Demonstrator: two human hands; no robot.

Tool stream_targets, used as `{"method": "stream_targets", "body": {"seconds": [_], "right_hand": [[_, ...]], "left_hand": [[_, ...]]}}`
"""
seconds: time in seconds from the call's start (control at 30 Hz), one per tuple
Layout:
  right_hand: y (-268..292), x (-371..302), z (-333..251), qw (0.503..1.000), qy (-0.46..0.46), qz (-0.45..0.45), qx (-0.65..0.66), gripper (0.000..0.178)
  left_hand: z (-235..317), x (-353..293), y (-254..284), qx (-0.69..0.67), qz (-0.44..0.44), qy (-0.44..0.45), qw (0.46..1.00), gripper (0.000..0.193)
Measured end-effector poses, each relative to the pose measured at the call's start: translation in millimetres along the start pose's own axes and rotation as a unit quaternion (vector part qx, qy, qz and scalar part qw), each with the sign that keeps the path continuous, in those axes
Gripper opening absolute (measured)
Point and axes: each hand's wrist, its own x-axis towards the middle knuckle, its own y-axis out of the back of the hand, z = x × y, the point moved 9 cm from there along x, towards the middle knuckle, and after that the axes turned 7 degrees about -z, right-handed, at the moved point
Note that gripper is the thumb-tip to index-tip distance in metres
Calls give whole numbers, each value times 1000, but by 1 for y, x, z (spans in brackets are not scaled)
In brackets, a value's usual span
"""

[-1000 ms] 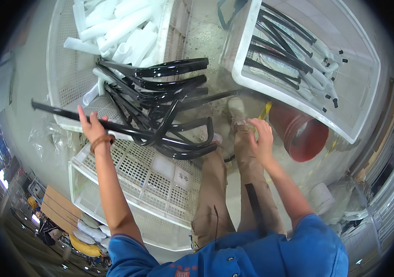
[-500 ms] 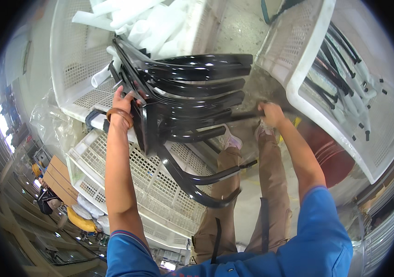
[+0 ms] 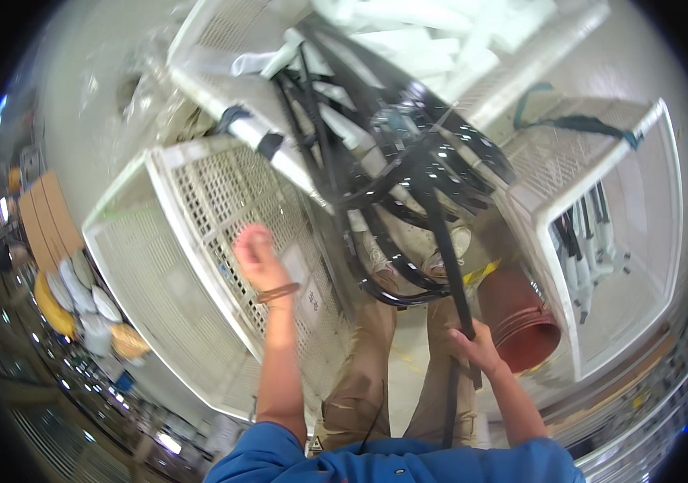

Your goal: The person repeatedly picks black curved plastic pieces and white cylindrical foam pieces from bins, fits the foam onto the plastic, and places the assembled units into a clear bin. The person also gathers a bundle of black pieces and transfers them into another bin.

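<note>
My right hand (image 3: 481, 350) is closed round the lower part of a long black tube (image 3: 448, 253), which slants up and away into a pile of glossy black bent tubes (image 3: 392, 298). The pile lies at the mouth of a white crate, partly blurred, so I cannot tell where the held tube ends. My left hand (image 3: 257, 262), with a brown bangle at the wrist, hovers over a white perforated crate (image 3: 175, 189), apart from the tubes. Motion smears its fingers, and nothing shows in them.
White foam-like sleeves (image 3: 416, 60) fill the crate at the back. To the right stands another white crate (image 3: 549, 217) with black tubes and pale wrapped pieces inside, and a dark red bucket (image 3: 521, 322) beside it. Cardboard (image 3: 50, 217) and sacks lie far left.
My left hand has left the black tubes and moved down over the perforated crate. My right hand has come nearer to me, gripping the tube. The view has shifted.
</note>
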Motion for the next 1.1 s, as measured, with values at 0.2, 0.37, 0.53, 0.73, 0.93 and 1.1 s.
{"method": "stream_targets", "body": {"seconds": [0.2, 0.37, 0.53, 0.73, 0.93, 1.1], "right_hand": [[24, 27, 32, 995, -66, 65, -28, 23], [42, 64, 33, 987, 2, 52, -152, 24], [55, 78, 84, 973, -160, 85, -145, 29], [59, 102, 94, 962, -119, 89, -231, 32], [79, 74, 108, 960, -124, 122, -219, 25], [72, 35, 65, 902, -10, 150, -405, 30]], "left_hand": [[-346, -160, -41, 147, -84, 455, 874, 51], [-457, -155, -95, 238, -272, 518, 775, 57], [-494, -129, -130, 363, -435, 516, 643, 54], [-512, -126, -138, 236, -287, 634, 678, 37], [-508, -177, -140, 220, -254, 480, 811, 31], [-435, -277, -95, 74, -180, 333, 923, 25]]}}
